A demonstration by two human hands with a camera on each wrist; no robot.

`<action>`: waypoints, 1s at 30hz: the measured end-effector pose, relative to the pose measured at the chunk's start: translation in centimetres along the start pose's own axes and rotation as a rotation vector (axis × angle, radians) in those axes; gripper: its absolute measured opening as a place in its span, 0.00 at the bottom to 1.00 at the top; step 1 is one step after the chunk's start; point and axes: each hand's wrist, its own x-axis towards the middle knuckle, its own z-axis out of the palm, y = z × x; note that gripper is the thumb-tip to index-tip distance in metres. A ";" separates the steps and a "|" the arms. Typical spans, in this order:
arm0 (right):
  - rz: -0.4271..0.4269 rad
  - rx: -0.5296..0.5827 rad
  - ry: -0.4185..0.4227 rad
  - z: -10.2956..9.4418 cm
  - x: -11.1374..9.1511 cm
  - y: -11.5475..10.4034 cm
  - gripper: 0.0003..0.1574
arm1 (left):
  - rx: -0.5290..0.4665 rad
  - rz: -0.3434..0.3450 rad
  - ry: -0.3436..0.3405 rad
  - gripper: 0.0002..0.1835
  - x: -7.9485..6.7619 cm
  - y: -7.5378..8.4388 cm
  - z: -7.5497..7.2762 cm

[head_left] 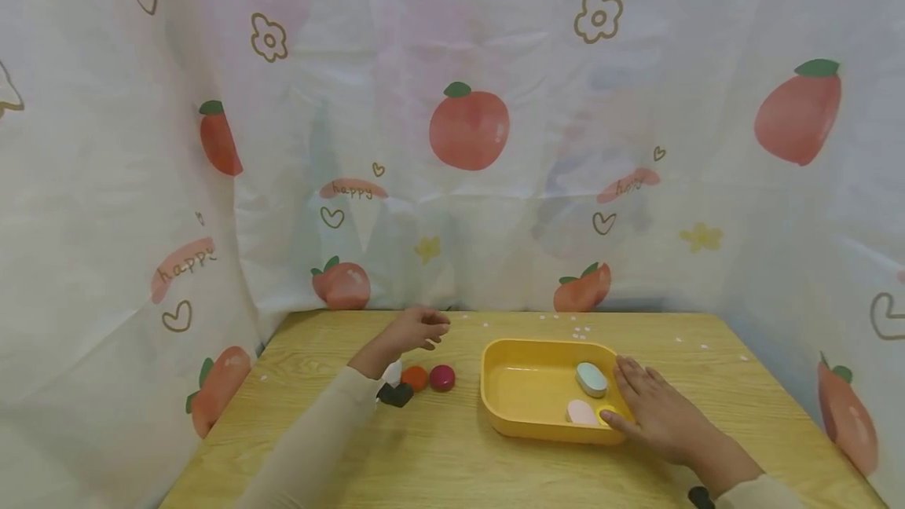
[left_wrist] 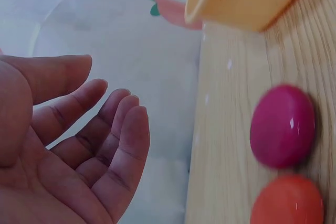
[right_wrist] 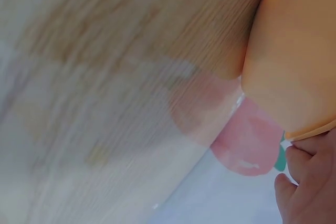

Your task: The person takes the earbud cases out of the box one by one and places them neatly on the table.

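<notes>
the left hand (head_left: 417, 328) hangs above the table (head_left: 438, 462), fingers loosely curved and a little apart, gripping nothing. the right hand (head_left: 661, 415) lies with fingers nearly straight on the right rim of a yellow, rounded-rectangular, plastic-looking tray (head_left: 537, 432), its thumb over the inside.

within the tray, toward that end, sit a pale blue-green, smooth oval piece (head_left: 591, 379), a pale pink rounded piece (head_left: 581, 412) and a bright yellow piece (head_left: 604, 415), partly covered by the thumb. the tray's left part is bare.

outside, well left of the tray, a glossy magenta oval piece (head_left: 442, 378) and a glossy orange oval piece (head_left: 415, 378) rest close together; beside them is something white and rounded (head_left: 392, 372), mostly hidden by the left wrist.

so the count looks like half and half: three in, apparently three out. which way the work runs, i cannot tell.
</notes>
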 end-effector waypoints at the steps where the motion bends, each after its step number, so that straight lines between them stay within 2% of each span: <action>1: 0.000 0.000 -0.002 -0.1 0.0 -0.1 0.52 | 0.004 0.011 -0.010 0.17 0.2 0.2 0.5; 11: 0.006 0.006 -0.021 -0.1 0.0 0.0 0.52 | 0.001 0.039 -0.092 0.13 2.1 2.2 4.7; 18: 0.008 0.005 -0.027 -0.3 -0.1 -0.1 0.52 | -0.021 0.063 -0.154 0.14 3.2 2.9 6.8; 24: 0.007 -0.012 -0.015 -0.2 -0.2 -0.1 0.52 | -0.012 0.045 -0.175 0.16 4.2 3.4 8.5; 30: -0.001 -0.009 -0.006 -0.1 -0.2 -0.2 0.52 | -0.032 0.047 -0.201 0.12 4.7 3.3 9.6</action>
